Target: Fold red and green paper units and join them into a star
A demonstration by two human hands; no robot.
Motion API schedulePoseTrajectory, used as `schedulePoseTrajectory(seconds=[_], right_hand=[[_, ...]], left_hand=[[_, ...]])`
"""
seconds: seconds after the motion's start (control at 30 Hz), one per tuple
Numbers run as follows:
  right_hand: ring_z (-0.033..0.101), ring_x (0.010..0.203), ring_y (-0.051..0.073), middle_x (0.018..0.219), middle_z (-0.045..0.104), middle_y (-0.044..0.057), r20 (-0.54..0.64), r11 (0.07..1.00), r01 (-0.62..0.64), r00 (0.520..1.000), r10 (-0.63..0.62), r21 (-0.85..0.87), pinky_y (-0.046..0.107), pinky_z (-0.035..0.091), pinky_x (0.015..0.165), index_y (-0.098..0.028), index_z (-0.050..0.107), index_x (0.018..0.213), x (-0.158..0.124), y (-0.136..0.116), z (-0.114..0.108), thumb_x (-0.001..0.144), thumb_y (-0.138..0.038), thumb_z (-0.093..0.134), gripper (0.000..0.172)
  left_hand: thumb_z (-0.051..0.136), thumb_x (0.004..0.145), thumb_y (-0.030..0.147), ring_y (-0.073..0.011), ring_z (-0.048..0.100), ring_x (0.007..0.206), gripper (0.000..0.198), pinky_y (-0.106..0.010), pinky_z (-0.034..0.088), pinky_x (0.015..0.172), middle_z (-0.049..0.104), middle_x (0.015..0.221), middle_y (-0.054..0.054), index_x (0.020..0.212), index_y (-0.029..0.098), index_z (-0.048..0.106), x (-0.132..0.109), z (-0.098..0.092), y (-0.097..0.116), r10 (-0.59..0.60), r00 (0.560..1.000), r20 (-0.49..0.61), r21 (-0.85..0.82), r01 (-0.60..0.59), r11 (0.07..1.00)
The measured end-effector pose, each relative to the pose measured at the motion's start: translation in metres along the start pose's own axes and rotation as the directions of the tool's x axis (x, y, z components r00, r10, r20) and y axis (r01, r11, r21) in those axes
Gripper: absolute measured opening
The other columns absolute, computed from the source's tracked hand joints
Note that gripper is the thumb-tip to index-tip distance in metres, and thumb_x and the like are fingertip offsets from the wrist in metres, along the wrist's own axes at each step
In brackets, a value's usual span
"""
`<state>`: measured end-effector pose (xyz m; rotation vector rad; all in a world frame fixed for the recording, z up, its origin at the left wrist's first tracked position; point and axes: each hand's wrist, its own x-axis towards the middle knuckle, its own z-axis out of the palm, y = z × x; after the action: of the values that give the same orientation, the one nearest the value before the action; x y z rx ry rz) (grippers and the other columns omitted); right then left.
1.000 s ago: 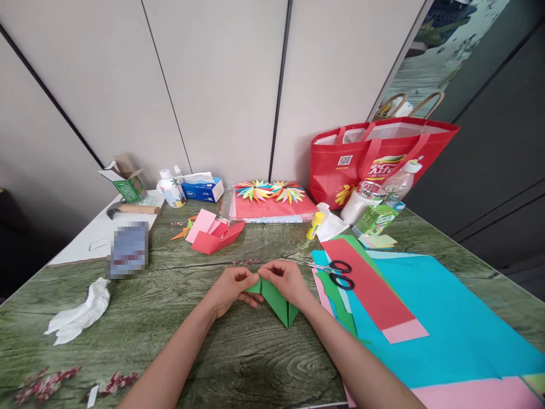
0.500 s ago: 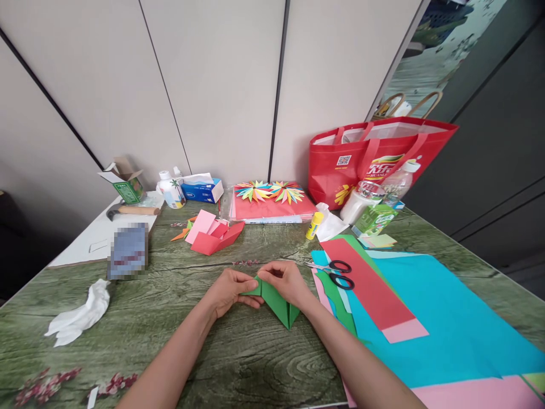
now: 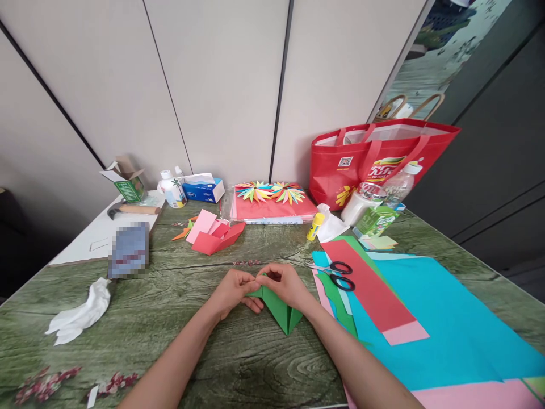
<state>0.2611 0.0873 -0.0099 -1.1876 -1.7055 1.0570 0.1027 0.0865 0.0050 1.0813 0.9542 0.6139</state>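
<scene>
A folded piece of green paper (image 3: 279, 309) is held between my two hands above the table's middle, its pointed end toward me. My left hand (image 3: 235, 292) pinches its narrow left end between thumb and fingers. From the upper right, my right hand (image 3: 283, 286) closes on the same paper, the thumb tips of both hands nearly meeting at the fold. Part of the paper is hidden under my fingers. Right of my right hand, scissors with black handles (image 3: 342, 275) lie on a red paper strip (image 3: 374, 289).
Blue paper sheets (image 3: 451, 312) cover the table's right side. Behind are a yellow glue stick (image 3: 315, 226), folded red and pink paper (image 3: 219, 236), paper stars (image 3: 287, 194) and a red bag (image 3: 336, 165). Crumpled tissue (image 3: 80, 312) and a hammer (image 3: 134, 209) lie at left.
Both thumbs have come closer together at the fold, and the green paper has shifted slightly, its lower point a bit nearer to me. Both hands keep their hold.
</scene>
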Motion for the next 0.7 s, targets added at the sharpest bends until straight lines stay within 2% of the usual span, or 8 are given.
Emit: schedulePoseTrajectory(seconds=[0.07,0.23,0.37,0.53,0.6,0.7], right_hand=[[0.049,0.055,0.011,0.061,0.06,-0.001,0.004,0.999,-0.006,1.0,0.006,0.037,0.022,0.037,0.052,-0.017,0.064,0.067,0.001,0.003,-0.001,0.074,-0.029,0.059,0.014],[0.047,0.053,0.01,0.06,0.059,-0.001,-0.002,0.994,-0.041,0.999,0.041,0.105,0.022,0.036,0.052,-0.016,0.062,0.066,0.003,0.008,-0.003,0.072,-0.031,0.062,0.016],[0.045,0.053,0.01,0.058,0.055,-0.002,0.03,0.985,-0.061,0.998,0.057,0.159,0.022,0.035,0.052,-0.016,0.06,0.064,0.002,0.003,-0.006,0.07,-0.036,0.063,0.021],[0.04,0.051,0.008,0.056,0.05,-0.004,0.102,0.948,-0.123,0.99,0.097,0.294,0.02,0.031,0.048,-0.016,0.054,0.061,0.0,-0.003,-0.009,0.068,-0.045,0.064,0.031],[0.038,0.049,0.007,0.054,0.048,-0.005,0.112,0.933,-0.148,0.987,0.117,0.328,0.02,0.029,0.046,-0.016,0.052,0.059,-0.001,-0.003,-0.01,0.067,-0.047,0.064,0.034],[0.036,0.047,0.007,0.052,0.044,-0.006,0.088,0.935,-0.157,0.987,0.135,0.319,0.02,0.027,0.045,-0.017,0.049,0.057,0.0,0.0,-0.01,0.068,-0.047,0.062,0.035]], left_hand=[[0.073,0.059,0.041,-0.0193,0.065,0.053,0.033,-0.03,0.052,0.052,0.064,0.053,-0.006,0.063,0.01,0.062,0.0,-0.002,0.002,-0.004,1.0,0.025,0.053,0.002,0.999],[0.073,0.058,0.039,-0.019,0.065,0.053,0.031,-0.031,0.053,0.053,0.066,0.055,-0.006,0.06,0.011,0.061,0.001,-0.007,0.003,-0.023,0.999,-0.025,0.147,0.026,0.989],[0.071,0.062,0.04,-0.0205,0.066,0.053,0.032,-0.031,0.053,0.051,0.069,0.065,-0.011,0.066,0.01,0.062,-0.001,-0.011,0.004,-0.032,0.996,0.078,0.081,0.026,0.996],[0.07,0.064,0.042,-0.0167,0.063,0.044,0.033,-0.023,0.047,0.039,0.069,0.067,-0.01,0.07,0.011,0.06,-0.004,-0.017,0.008,-0.025,0.975,0.223,0.007,0.024,1.0],[0.069,0.064,0.043,-0.0157,0.061,0.042,0.034,-0.022,0.045,0.037,0.069,0.068,-0.01,0.07,0.011,0.058,-0.004,-0.017,0.009,-0.027,0.969,0.246,0.001,0.028,1.0],[0.064,0.069,0.042,-0.0153,0.062,0.045,0.031,-0.024,0.048,0.041,0.069,0.07,-0.008,0.073,0.012,0.057,-0.002,-0.011,0.008,0.006,0.978,0.207,0.05,-0.017,0.999]])
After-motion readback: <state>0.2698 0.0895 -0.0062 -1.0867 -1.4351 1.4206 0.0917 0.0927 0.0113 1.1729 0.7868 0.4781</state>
